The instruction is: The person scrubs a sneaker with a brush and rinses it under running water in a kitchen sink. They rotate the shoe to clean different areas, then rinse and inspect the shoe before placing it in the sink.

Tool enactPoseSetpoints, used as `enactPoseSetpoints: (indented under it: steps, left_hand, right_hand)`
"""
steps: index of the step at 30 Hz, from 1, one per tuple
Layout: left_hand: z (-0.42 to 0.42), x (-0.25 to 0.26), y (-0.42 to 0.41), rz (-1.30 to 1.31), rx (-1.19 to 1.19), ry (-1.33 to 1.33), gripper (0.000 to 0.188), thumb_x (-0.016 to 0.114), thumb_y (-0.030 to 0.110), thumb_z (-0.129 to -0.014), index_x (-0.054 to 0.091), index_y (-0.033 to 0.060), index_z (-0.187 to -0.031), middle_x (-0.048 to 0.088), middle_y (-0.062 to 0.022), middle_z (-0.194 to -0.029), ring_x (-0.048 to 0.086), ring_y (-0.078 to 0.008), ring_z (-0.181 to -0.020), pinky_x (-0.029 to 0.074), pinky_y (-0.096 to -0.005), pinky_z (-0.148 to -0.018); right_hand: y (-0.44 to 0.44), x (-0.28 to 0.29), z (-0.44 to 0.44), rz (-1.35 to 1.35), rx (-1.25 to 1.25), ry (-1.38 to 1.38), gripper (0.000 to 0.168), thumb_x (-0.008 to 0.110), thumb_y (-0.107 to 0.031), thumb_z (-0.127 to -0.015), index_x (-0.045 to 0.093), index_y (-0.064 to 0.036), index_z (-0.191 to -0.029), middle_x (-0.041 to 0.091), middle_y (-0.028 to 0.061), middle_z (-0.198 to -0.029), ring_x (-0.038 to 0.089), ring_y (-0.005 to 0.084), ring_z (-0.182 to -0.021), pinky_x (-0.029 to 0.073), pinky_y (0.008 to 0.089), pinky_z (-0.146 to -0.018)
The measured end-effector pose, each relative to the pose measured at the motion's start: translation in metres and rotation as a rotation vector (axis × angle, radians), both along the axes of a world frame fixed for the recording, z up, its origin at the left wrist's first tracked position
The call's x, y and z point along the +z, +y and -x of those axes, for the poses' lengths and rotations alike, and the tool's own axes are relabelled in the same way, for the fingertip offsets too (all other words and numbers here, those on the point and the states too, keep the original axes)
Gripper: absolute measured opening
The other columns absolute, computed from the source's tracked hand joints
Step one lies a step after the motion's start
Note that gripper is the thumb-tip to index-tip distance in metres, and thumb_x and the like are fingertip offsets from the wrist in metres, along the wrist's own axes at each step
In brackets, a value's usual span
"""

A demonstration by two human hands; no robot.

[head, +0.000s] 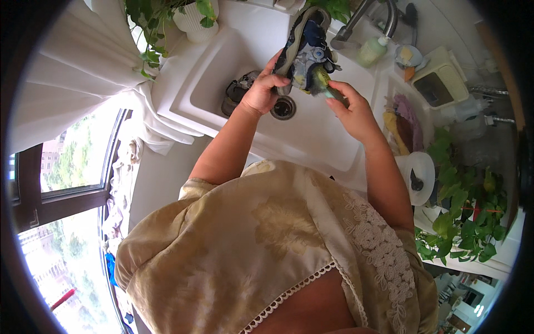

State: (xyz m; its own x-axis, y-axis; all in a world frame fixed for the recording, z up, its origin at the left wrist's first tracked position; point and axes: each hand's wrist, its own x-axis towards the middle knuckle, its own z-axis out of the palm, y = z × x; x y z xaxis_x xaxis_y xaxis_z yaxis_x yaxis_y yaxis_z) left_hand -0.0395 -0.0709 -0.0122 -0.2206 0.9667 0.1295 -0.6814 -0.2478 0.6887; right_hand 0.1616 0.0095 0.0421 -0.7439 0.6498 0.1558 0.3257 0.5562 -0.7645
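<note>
My left hand (263, 92) grips a dark blue and grey shoe (306, 52) by its sole edge, tilted on its side above a white sink (321, 129). Between the fingers of my right hand (351, 109) is the handle of a scrubbing brush (323, 81), its yellow-green bristles against the shoe's upper. Part of the brush head is hidden by the shoe. A second shoe (240, 89), grey and dark, rests in the basin at the left, partly behind my left hand. Below the held shoe shows the round metal drain (283, 107).
A metal faucet (361, 23) and a green pump bottle (372, 52) stand at the back right. Beside them are a soap dish (406, 55) and a cream box (440, 77). Cloths (402, 123) hang at the right. A potted plant (196, 21) and a white curtain (83, 75) are at the left.
</note>
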Motion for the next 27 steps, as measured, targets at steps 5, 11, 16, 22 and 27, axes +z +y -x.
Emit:
enactPoseSetpoints:
  steps: [5,11,16,22,27]
  left_hand:
    - [-0.02,0.004,0.004,0.049,-0.018,0.183,0.082,0.055,-0.002,-0.067,0.021,0.0105,-0.14,0.042,-0.0046,-0.127,0.044,-0.0142,-0.105,0.034,-0.0249,-0.089]
    - [-0.024,0.011,0.005,0.075,0.025,0.068,0.074,0.052,0.003,-0.069,0.026,0.0117,-0.138,0.05,-0.0032,-0.116,0.049,-0.0162,-0.1,0.039,-0.0302,-0.084]
    - [-0.004,0.004,0.001,0.07,0.014,-0.057,0.071,0.051,0.006,-0.069,0.031,0.0157,-0.136,0.054,-0.001,-0.105,0.051,-0.0131,-0.083,0.041,-0.0272,-0.064]
    - [0.007,0.028,-0.008,-0.01,-0.029,-0.056,0.057,0.055,0.021,-0.082,0.035,-0.0009,-0.131,0.049,-0.0111,-0.124,0.048,-0.0205,-0.113,0.038,-0.0322,-0.094]
    - [0.03,0.043,-0.006,0.022,-0.165,0.177,0.057,0.059,0.02,-0.079,0.04,-0.0021,-0.128,0.052,-0.0126,-0.12,0.049,-0.0217,-0.111,0.036,-0.0332,-0.097]
  right_hand:
    - [0.007,-0.012,0.026,0.421,-0.331,0.237,0.033,0.058,-0.013,-0.083,0.049,-0.005,-0.114,0.056,0.0047,-0.08,0.053,0.0116,-0.059,0.043,0.0244,-0.051]
    - [0.038,-0.025,0.038,0.063,-0.264,0.188,0.034,0.058,-0.011,-0.083,0.05,-0.003,-0.115,0.056,0.0042,-0.089,0.052,0.0091,-0.062,0.042,0.0227,-0.05]
    - [0.017,-0.014,0.021,-0.129,0.013,0.143,0.036,0.059,-0.01,-0.083,0.052,-0.003,-0.117,0.057,0.0066,-0.096,0.053,0.0126,-0.08,0.044,0.0254,-0.071]
    - [-0.015,0.023,0.0,-0.131,0.149,0.082,0.035,0.06,-0.01,-0.081,0.054,-0.005,-0.116,0.057,0.0139,-0.097,0.057,0.0253,-0.084,0.045,0.0303,-0.073]
    - [-0.023,0.042,-0.01,-0.283,0.319,-0.206,0.035,0.06,-0.006,-0.079,0.055,-0.006,-0.114,0.053,0.0098,-0.092,0.054,0.0224,-0.079,0.044,0.0289,-0.071]
